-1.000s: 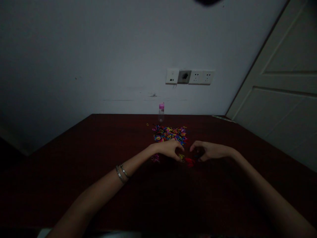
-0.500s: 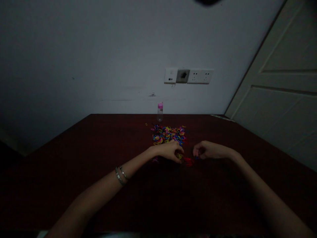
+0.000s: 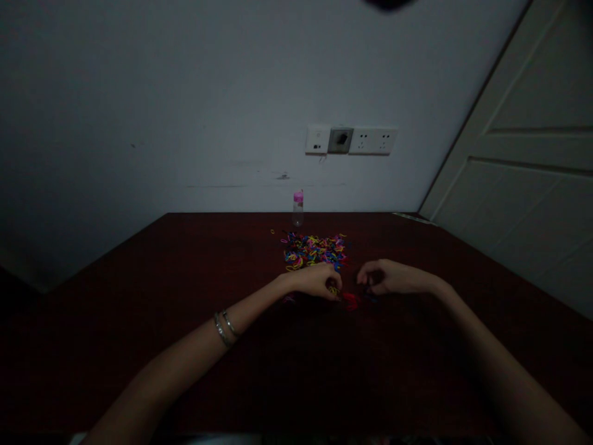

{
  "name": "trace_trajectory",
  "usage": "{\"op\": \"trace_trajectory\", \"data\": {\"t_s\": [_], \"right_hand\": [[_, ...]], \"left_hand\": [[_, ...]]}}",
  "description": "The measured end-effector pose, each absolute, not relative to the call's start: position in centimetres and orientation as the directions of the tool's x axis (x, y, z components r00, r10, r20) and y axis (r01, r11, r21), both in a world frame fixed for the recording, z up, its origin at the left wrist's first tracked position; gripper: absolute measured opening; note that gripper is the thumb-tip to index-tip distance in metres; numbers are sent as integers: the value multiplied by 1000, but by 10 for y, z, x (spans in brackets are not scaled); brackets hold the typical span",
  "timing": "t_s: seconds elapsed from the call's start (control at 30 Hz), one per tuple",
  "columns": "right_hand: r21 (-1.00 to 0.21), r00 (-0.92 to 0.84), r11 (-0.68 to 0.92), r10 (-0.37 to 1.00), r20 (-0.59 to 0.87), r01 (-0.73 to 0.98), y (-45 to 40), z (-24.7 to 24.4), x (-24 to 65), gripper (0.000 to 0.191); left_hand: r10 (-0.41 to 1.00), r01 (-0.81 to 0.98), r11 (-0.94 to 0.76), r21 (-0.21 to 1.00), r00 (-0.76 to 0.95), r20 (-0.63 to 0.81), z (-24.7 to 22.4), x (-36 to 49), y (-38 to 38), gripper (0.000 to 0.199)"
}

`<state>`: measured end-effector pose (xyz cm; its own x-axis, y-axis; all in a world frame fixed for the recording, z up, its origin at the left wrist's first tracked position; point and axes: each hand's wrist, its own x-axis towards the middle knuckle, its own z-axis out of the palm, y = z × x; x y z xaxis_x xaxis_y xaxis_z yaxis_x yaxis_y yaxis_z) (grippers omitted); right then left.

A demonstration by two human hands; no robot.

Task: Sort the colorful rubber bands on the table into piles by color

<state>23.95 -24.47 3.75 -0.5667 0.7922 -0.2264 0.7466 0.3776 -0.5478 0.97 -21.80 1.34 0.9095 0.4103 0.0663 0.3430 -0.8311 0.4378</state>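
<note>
Many small rubber bands (image 3: 315, 250) in mixed colours lie in a loose pile on the dark red-brown table (image 3: 222, 247). My left hand (image 3: 317, 280) rests just in front of the pile, thumb and fingertips brought together. A few yellow rubber bands (image 3: 333, 290) show by its fingers; whether one is pinched is too dark to see. To the right, my right hand (image 3: 393, 276) is bent down with thumb and fingers apart, above some dark blue bands (image 3: 370, 296). Red rubber bands (image 3: 351, 301) form a small group between the hands. Purple bands (image 3: 290, 298) lie below my left wrist.
A small clear bottle (image 3: 298, 213) with a pink top stands behind the pile near the wall. Sockets and switches (image 3: 351, 141) are on the wall above. A white panelled door (image 3: 523, 154) is at the right.
The thumb and fingers of my left hand have come together near the yellow bands. My right hand's fingers have spread and lifted slightly, with dark blue bands below them.
</note>
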Motion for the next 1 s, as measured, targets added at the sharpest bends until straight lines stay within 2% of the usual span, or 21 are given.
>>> {"op": "trace_trajectory", "data": {"t_s": [0.27, 0.5, 0.67, 0.87, 1.0], "right_hand": [[-510, -627, 467, 753, -198, 722, -261, 38, 209, 40], [-517, -661, 496, 723, -200, 698, -262, 33, 202, 19], [-504, -656, 494, 724, -213, 708, -260, 33, 204, 15], [-494, -624, 474, 757, -192, 728, -256, 31, 208, 17], [-515, -617, 464, 768, -172, 721, -254, 35, 212, 20]], "left_hand": [[416, 336, -811, 478, 907, 68, 14, 11, -218, 16], [419, 343, -799, 494, 906, 49, 15, 11, -219, 15], [439, 364, -785, 502, 898, 35, 17, 11, -222, 18], [481, 336, -674, 658, 875, 46, 17, 7, -215, 24], [577, 334, -591, 734, 811, 96, 19, -3, -200, 24]]}}
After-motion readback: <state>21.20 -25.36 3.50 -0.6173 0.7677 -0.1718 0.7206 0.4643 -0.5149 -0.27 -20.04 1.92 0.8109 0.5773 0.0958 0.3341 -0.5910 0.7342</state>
